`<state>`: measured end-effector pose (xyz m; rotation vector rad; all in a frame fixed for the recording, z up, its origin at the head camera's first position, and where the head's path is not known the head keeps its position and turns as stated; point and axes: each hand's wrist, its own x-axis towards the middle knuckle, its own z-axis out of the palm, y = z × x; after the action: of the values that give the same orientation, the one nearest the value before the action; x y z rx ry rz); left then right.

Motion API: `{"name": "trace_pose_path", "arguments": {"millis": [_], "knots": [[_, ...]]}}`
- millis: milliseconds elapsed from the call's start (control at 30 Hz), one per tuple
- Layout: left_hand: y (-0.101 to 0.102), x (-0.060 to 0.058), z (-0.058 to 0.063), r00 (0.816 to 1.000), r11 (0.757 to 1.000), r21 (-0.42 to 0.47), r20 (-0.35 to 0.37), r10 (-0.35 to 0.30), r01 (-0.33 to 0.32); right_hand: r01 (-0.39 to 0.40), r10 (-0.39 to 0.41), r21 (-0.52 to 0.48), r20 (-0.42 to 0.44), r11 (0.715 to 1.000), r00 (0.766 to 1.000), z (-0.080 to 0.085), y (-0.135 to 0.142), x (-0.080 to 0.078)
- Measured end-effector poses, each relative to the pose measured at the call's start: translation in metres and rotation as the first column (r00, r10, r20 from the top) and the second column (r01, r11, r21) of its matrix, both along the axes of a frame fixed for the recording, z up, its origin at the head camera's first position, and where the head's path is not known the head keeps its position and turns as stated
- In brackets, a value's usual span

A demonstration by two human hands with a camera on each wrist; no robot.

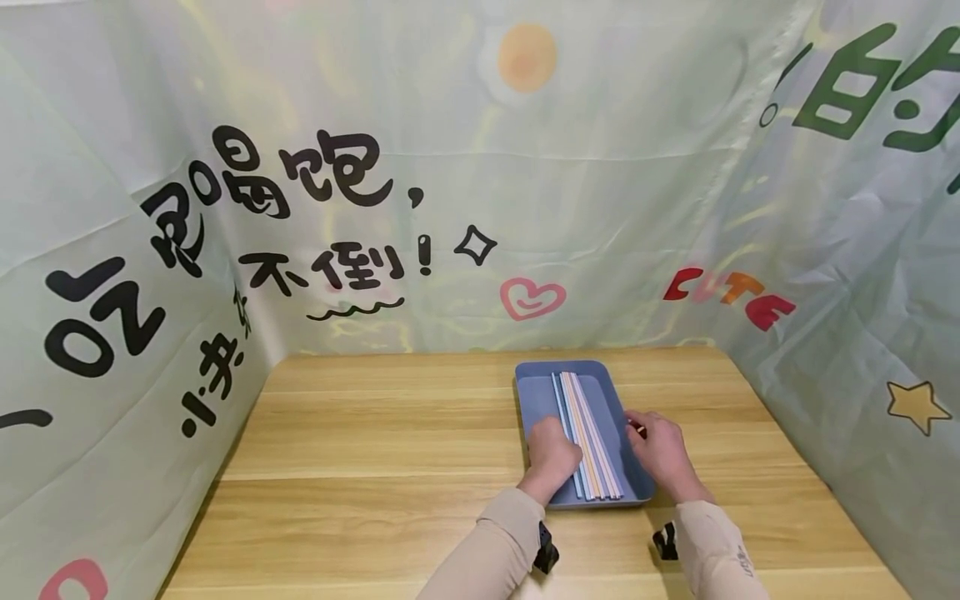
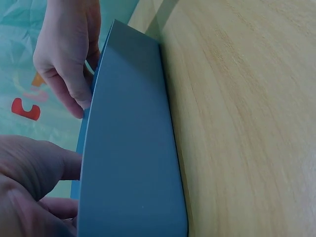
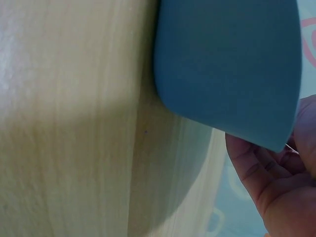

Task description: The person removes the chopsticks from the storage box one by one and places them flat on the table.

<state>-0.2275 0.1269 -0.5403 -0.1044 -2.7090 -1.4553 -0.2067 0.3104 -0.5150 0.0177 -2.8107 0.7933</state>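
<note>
A blue rectangular tray [image 1: 536, 392] rests on the table. Several slim, straight pastel sticks [image 1: 588, 433] in blue, pink, orange and lilac lie lengthwise inside it. My left hand [image 1: 553, 448] reaches over the tray's left rim, right beside the blue sticks at the edge of the bundle. Its fingertips are hidden behind the tray wall [image 2: 129, 143] in the left wrist view, and I cannot tell whether they pinch a stick. My right hand [image 1: 663, 450] holds the tray's right rim, its fingers [image 3: 249, 165] just under the edge and the thumb on the other side.
Wooden tabletop [image 1: 360, 475] spreads left of the tray, with a narrower strip on the right. Printed fabric curtains [image 1: 615, 208] stand behind the table and along both sides. Dark camera mounts [image 1: 546, 550] hang below the wrists.
</note>
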Motion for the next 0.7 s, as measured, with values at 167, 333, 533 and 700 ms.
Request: {"name": "trace_pose_path", "arguments": {"millis": [167,333,533,700], "knots": [[-0.001,0.003,0.011,1.0,1.0,-0.021,0.02,-0.018,0.019,-0.005,0.005,0.0,-0.006,1.0,1.0,0.001,0.0,0.0],[-0.003,0.003,0.016,0.998,1.0,0.003,0.056,-0.025,0.025,-0.018,0.018,0.0,-0.006,1.0,1.0,0.001,0.001,0.0],[-0.005,0.002,0.016,0.998,1.0,0.019,0.055,-0.005,0.004,-0.01,0.01,0.0,-0.001,1.0,1.0,0.001,0.001,0.0],[-0.005,0.001,0.017,0.997,1.0,0.019,0.081,0.003,-0.004,-0.007,0.007,0.003,0.013,1.0,1.0,0.001,0.0,0.0]]}}
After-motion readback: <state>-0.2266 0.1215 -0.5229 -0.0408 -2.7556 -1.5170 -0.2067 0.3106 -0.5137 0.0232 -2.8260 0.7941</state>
